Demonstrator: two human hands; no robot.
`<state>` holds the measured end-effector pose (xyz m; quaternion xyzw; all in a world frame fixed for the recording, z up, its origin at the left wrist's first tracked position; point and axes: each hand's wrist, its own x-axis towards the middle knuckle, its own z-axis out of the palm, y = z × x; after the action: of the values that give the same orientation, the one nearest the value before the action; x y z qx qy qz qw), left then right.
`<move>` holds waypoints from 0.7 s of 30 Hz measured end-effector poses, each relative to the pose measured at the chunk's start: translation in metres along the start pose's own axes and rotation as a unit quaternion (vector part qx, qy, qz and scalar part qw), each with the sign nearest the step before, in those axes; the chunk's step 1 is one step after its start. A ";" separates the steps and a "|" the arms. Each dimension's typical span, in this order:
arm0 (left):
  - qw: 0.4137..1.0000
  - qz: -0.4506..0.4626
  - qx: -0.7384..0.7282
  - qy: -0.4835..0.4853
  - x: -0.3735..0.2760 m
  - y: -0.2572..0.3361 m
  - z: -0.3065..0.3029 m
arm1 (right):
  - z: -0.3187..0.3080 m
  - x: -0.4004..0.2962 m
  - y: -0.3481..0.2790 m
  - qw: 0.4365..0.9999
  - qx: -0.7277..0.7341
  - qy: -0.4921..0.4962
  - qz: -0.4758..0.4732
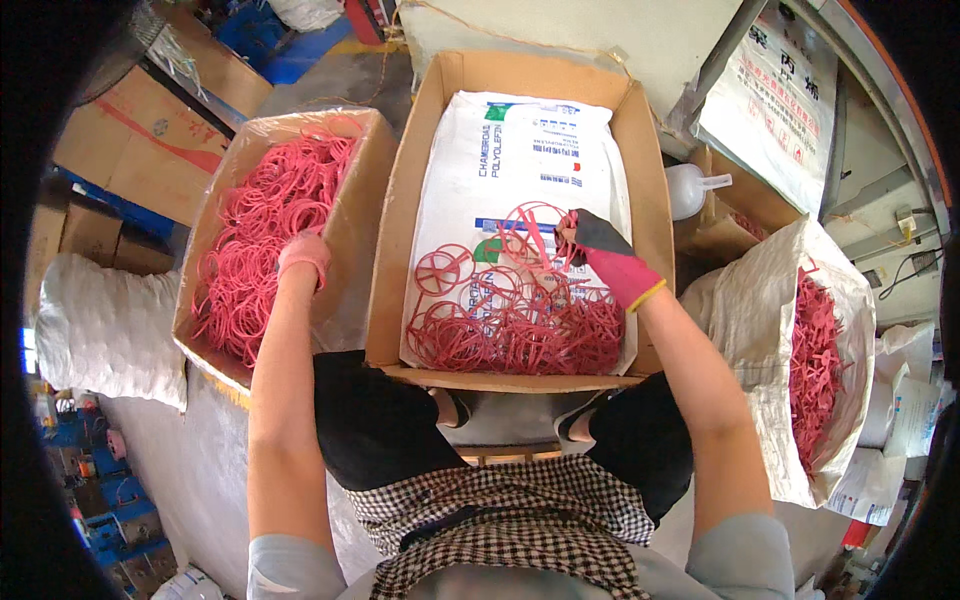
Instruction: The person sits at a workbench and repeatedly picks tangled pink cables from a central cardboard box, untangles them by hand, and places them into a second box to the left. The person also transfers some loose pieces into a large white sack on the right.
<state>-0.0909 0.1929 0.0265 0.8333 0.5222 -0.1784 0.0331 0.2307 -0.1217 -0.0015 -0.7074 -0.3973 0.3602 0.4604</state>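
My left hand, in a pink glove, reaches into the left cardboard box among a heap of thin pink plastic rings. Its fingers are hidden from above, so I cannot tell whether they grip any. Over the middle cardboard box, my right hand wears a pink and dark grey glove with a yellow cuff. Its fingertips pinch a pink plastic ring frame. Below it, tangled pink frames and rings lie along the box's near side, on a white printed woven sack.
On the right stands an open white woven sack holding pink plastic pieces. A translucent plastic scoop sits beside the middle box. At the left is another white sack, below a large flattened carton. My knees flank the middle box's near edge.
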 end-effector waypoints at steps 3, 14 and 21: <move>0.997 0.007 -0.013 0.073 -0.015 -0.004 -0.014 | 0.001 -0.020 -0.035 0.996 0.094 -0.003 -0.007; 0.638 0.240 -0.706 -0.191 -0.126 0.170 0.003 | 0.034 -0.038 -0.064 0.999 -0.030 0.039 0.020; 0.713 0.212 -0.668 0.025 -0.133 0.192 0.032 | 0.040 -0.059 -0.077 0.833 -0.379 0.322 -0.243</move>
<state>0.0181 -0.0164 0.0156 0.6872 0.3161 0.2494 0.6047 0.1528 -0.1397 0.0662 -0.7831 -0.4909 -0.1906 0.3309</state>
